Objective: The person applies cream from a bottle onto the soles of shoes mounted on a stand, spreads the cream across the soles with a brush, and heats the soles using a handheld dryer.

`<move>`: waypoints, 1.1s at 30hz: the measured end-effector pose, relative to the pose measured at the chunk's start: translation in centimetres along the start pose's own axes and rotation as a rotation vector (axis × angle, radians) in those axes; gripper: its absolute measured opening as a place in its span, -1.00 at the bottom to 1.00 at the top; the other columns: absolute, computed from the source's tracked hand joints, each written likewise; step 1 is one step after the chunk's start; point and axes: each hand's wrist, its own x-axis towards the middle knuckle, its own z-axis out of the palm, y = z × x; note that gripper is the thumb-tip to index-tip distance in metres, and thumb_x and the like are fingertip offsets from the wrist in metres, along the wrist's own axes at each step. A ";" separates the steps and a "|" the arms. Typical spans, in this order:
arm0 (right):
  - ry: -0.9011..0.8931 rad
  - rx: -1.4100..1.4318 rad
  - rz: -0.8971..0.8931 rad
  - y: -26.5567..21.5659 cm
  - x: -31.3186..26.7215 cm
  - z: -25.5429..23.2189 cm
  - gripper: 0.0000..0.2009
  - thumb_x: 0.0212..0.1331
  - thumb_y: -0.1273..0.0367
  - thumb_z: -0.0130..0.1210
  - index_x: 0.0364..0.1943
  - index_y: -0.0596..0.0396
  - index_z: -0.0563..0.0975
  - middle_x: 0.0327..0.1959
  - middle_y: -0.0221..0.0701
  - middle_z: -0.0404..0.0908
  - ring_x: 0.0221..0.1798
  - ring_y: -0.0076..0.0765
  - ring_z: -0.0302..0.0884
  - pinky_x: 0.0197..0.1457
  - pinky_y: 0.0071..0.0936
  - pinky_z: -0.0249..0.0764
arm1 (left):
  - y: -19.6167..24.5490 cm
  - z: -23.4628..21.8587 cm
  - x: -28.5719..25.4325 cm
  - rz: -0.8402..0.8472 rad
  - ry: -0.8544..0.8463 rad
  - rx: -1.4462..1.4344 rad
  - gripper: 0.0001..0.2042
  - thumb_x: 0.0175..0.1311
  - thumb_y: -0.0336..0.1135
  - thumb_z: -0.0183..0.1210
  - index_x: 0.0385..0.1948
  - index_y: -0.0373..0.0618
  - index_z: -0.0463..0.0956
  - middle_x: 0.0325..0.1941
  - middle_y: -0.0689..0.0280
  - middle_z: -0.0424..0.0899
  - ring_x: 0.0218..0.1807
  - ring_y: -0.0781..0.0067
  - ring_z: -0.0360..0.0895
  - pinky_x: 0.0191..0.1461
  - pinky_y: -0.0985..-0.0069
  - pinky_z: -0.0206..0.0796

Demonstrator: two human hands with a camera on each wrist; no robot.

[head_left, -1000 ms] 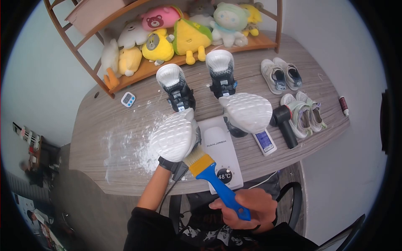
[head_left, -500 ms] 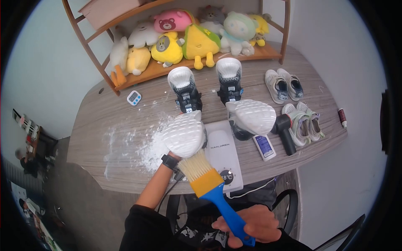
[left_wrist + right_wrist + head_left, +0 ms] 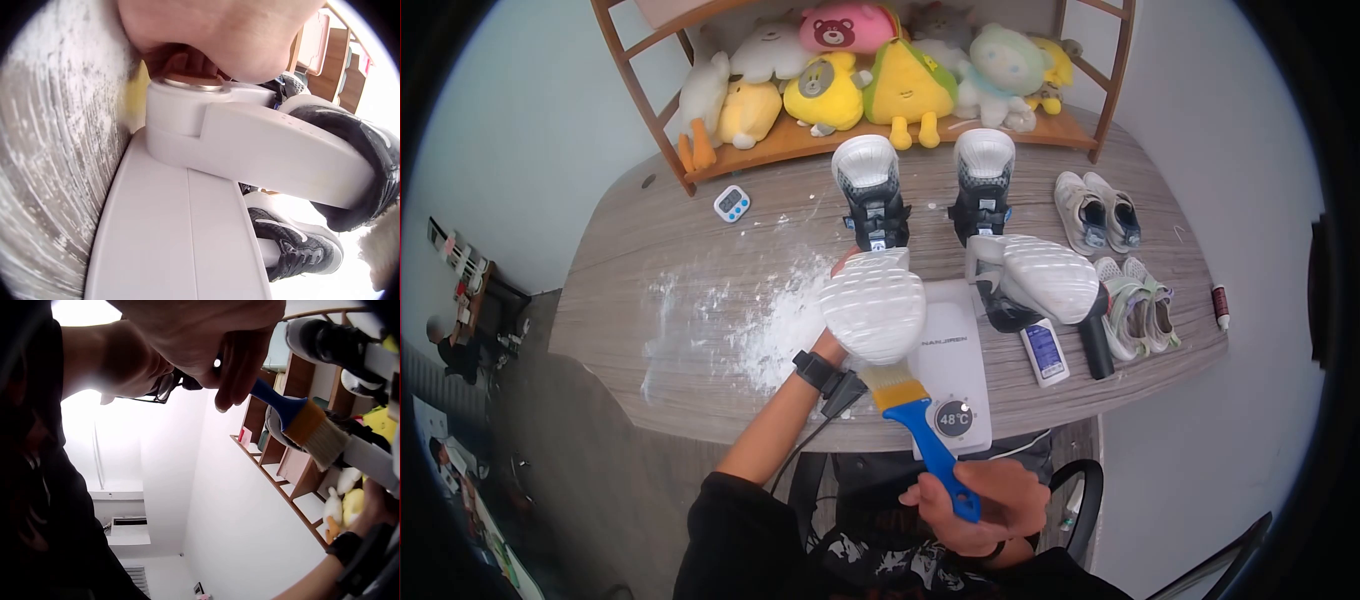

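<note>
- Right hand (image 3: 980, 505): fingers curled round the blue handle of a flat brush with yellow ferrule and pale bristles (image 3: 921, 425).
- Brush over the near side of the grey wood-grain tabletop (image 3: 620, 260), bristles up at the near edge of a dark shoe with a textured white sole (image 3: 873, 305); cannot tell whether they touch it.
- That shoe sits sole toward the head camera.
- Left hand (image 3: 219, 37): behind the shoe in the head view, by the hinge of a white plastic stand (image 3: 953, 375); fingers bent near a round coppery disc (image 3: 194, 81). Mostly hidden; cannot tell how far open, or whether it grips anything.
- Stand lettered NANJIREN, display reading 48°C.
- Second white-soled shoe (image 3: 1045, 280) to the right; two more dark shoes (image 3: 870, 185) beyond, white toes up.
- White powder (image 3: 785, 325) left of the stand.
- Right side: white bottle with purple label (image 3: 1045, 352), black-handled device (image 3: 1095, 345), two pairs of pale shoes (image 3: 1138, 310).
- Far end: plush toys (image 3: 910, 90) on a brown wooden shelf (image 3: 790, 142).
</note>
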 end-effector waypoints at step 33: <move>-0.100 0.196 -0.125 -2.6 1.9 2.0 -0.58 -0.27 0.68 0.48 -0.19 0.07 0.79 -0.54 -0.46 0.59 -0.63 -0.41 0.56 -0.57 -0.58 0.47 | -3.1 -0.4 4.0 0.288 0.103 -0.110 -0.72 0.60 -0.27 -0.11 -0.35 -0.17 0.46 -0.36 0.42 0.50 -0.24 0.64 0.37 -0.09 0.54 0.29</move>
